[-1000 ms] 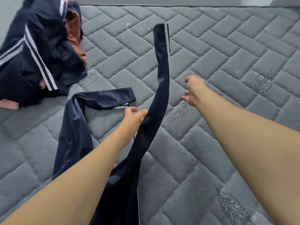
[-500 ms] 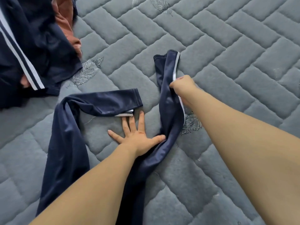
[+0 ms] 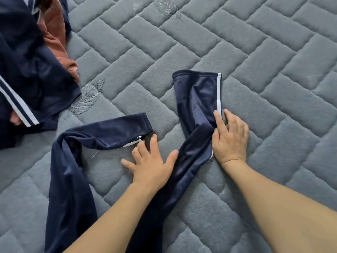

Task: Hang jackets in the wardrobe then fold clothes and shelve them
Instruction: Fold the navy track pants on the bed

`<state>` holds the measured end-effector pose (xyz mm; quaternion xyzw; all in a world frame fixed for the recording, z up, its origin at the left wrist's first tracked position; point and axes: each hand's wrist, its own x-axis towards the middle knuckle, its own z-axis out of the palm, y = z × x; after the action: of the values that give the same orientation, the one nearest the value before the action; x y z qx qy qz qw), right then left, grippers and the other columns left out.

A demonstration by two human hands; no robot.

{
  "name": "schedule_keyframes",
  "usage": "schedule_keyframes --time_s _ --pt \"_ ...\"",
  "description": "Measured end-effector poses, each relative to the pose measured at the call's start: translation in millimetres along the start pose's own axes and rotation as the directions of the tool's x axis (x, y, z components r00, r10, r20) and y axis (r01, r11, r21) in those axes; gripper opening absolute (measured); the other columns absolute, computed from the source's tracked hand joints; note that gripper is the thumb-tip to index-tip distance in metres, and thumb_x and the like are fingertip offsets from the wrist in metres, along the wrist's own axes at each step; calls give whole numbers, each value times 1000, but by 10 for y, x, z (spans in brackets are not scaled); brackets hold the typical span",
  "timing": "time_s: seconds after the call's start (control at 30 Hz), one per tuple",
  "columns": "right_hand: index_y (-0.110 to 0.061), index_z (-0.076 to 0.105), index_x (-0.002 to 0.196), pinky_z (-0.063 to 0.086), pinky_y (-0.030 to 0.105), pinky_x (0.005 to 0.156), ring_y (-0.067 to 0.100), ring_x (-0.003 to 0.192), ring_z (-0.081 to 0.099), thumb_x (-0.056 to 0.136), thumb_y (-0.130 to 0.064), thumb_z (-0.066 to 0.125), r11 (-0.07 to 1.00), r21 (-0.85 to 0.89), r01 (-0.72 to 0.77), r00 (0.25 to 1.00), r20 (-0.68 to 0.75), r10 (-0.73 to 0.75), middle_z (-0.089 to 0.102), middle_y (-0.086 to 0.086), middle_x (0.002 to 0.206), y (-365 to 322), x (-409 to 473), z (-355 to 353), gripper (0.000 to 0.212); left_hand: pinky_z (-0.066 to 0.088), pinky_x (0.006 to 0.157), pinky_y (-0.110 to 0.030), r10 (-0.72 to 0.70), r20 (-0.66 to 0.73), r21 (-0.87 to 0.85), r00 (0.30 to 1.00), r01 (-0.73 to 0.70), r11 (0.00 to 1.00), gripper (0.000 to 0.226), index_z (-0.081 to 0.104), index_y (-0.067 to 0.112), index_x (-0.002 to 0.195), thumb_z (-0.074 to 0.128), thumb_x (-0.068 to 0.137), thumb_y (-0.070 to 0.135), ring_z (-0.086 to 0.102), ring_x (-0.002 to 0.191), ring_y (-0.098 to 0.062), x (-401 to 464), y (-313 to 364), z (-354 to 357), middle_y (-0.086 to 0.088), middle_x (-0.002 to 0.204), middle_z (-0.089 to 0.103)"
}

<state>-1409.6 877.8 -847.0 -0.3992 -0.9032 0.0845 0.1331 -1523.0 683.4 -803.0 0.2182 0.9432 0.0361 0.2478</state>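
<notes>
Navy trousers (image 3: 193, 110) lie spread on a grey quilted mattress (image 3: 255, 52), their two legs apart. The right leg runs up from the bottom edge between the forearms, bends near the hands and ends in a hem further up the mattress, with a white stripe (image 3: 219, 92) along its right edge. The left leg (image 3: 109, 129) goes up the left side, doubles over and lies across toward the middle, its cuff ending just above the left hand (image 3: 149, 167). That hand lies palm down with fingers spread and straight, its grip holding nothing: the fingers rest on the mattress with their tips near the left cuff, and the thumb touches the inner edge of the right leg. The right hand (image 3: 230, 138) lies flat on the mattress against the outer edge of the right leg at the bend, fingers nearly straight; the thumb and forefinger sit at the striped edge, the thumb on the cloth, though whether they pinch it or only press cannot be told. At the upper left lies a heap of clothes: a dark navy garment (image 3: 27, 70) with white stripes, and a rust-orange garment (image 3: 56, 39) partly tucked under it. Grey leaf motifs are stitched into the mattress here and there.
</notes>
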Motion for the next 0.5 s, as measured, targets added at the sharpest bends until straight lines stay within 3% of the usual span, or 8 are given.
schedule_keyframes --time_s 0.03,0.1,0.17,0.27,0.3,0.37,0.43,0.5 --pt "-23 52 141 27 50 112 31 130 44 94 -24 46 1000 -4 3 1000 -3 -3 48 10 145 13 7 8 48 21 105 -64 37 -139 -54 990 -45 998 83 33 26 145 15 83 77 32 129 -36 68 164 -97 -14 139 33" --pt "-23 48 144 25 48 113 28 135 42 96 -25 45 1000 -7 8 999 33 -8 46 6 149 16 24 7 48 38 90 -47 85 -182 -274 980 -133 952 59 59 16 113 28 92 62 50 110 -36 291 525 -284 -10 114 56" --pt "-24 45 146 24 48 114 25 138 39 99 -28 42 1000 -28 3 998 66 -1 43 1 152 24 25 11 48 40 94 -44 5 -2 -440 1000 -6 898 48 60 11 108 40 95 52 48 114 -36 616 854 -350 -11 115 58" --pt "-23 44 147 24 48 113 23 140 38 99 -33 37 999 -50 -4 997 71 8 42 -2 153 27 29 9 49 39 106 -41 -191 230 -664 954 297 687 40 53 2 131 39 100 24 47 126 -37 1039 1118 -473 -18 135 54" --pt "-23 44 147 25 49 113 23 140 38 98 -34 36 999 -54 -8 998 67 11 42 -2 153 25 33 15 50 40 103 -35 -188 191 -693 964 268 669 38 51 0 132 35 102 19 48 127 -36 1155 1137 -548 -20 137 52" --pt "-24 44 146 24 49 113 22 141 37 98 -36 36 998 -63 -5 998 69 10 41 -2 154 12 39 26 51 35 85 -34 -196 -121 -681 973 62 730 34 51 0 123 33 105 22 52 119 -36 1315 1082 -794 -21 130 56" --pt "-25 45 146 24 49 113 22 141 36 96 -36 37 997 -72 -4 998 68 9 40 -2 154 27 36 39 51 27 72 -33 -97 -362 -585 927 -145 798 32 47 5 118 33 105 31 55 107 -38 1398 988 -1032 -19 116 61" --pt "-25 46 145 24 50 113 23 141 36 95 -35 37 998 -65 -2 999 51 6 40 -1 154 46 35 50 52 31 78 -37 44 -341 -340 939 -168 925 39 39 11 129 35 103 39 53 109 -38 1469 840 -1091 -17 121 58"
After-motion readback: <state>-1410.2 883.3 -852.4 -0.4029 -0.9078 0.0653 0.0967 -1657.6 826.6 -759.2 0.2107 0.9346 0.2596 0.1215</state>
